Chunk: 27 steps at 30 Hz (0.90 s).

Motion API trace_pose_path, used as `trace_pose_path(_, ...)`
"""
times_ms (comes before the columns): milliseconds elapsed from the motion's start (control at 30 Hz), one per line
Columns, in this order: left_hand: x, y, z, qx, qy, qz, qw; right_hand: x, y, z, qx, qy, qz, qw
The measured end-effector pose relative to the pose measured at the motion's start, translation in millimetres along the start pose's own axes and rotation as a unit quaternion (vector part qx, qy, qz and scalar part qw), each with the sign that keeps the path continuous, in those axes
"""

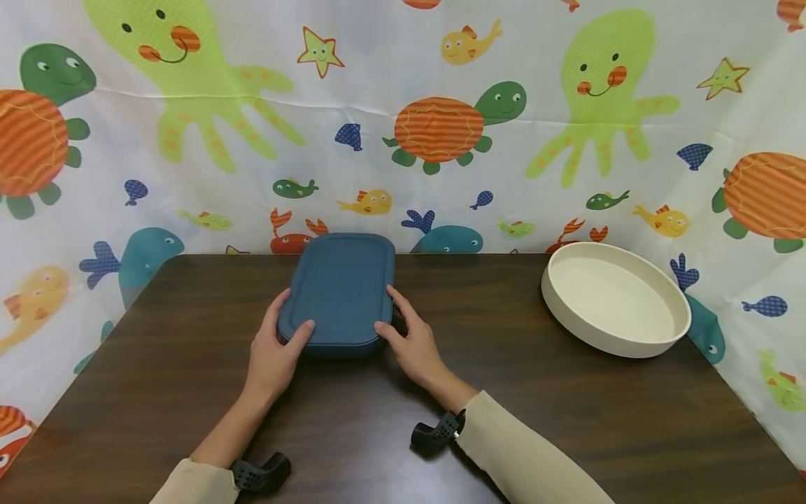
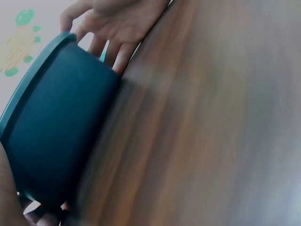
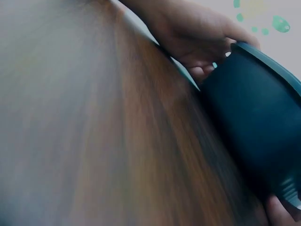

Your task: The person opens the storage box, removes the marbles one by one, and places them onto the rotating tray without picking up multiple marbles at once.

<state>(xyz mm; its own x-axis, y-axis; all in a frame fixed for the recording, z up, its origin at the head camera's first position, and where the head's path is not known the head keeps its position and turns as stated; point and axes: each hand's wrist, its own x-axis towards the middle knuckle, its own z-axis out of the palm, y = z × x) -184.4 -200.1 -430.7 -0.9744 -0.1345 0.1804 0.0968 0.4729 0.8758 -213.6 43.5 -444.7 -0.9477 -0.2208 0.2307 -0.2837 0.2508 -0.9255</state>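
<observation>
In the head view, a lidded blue box is held between both hands at the far side of the counter, left of its middle. The left hand has its thumb on the near left corner of the lid, fingers along the side; the right hand mirrors it at the near right corner. Each grip is closed only as far as the box allows. Well apart, toward the far right corner, stands a round cream dish, open side up. Beige sleeves and black wrist devices show below, and a curtain printed with sea creatures hangs behind.

The left wrist view, partly blurred, shows the box's side wall, with the right hand across from it — thumb at the rim, fingers lower down.

The right wrist view shows the opposite side wall, the left hand's thumb at the rim and its fingers below. Whether the box touches the counter I cannot tell.
</observation>
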Motion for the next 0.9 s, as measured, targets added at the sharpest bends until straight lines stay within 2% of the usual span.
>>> trace_pose_path(200, -2.2, 11.5, 29.4, -0.036, -0.009, -0.006, 0.9993, -6.7, 7.3, -22.4, -0.006, 0.033, 0.003, 0.999)
trace_pose_path(433, -1.8, 24.1, 62.2, -0.035, -0.001, -0.008, 0.9994, -11.9, 14.7, -50.3, -0.014, 0.054, 0.008, 0.998)
trace_pose_path(700, -1.8, 41.7, 101.3, -0.021, 0.002, -0.002, 0.9998, -16.7, 28.7, -92.6, -0.023, 0.047, 0.019, 0.998)
trace_pose_path(800, -3.4, 48.6, 116.7, -0.023, -0.011, 0.002, 0.9997, -20.4, 33.7, -109.7, -0.028, 0.048, 0.020, 0.998)
trace_pose_path(900, -0.7, 52.9, 122.7, -0.021, -0.022, 0.007, 0.9995, -16.9, 36.4, -119.2, -0.027, 0.046, 0.016, 0.998)
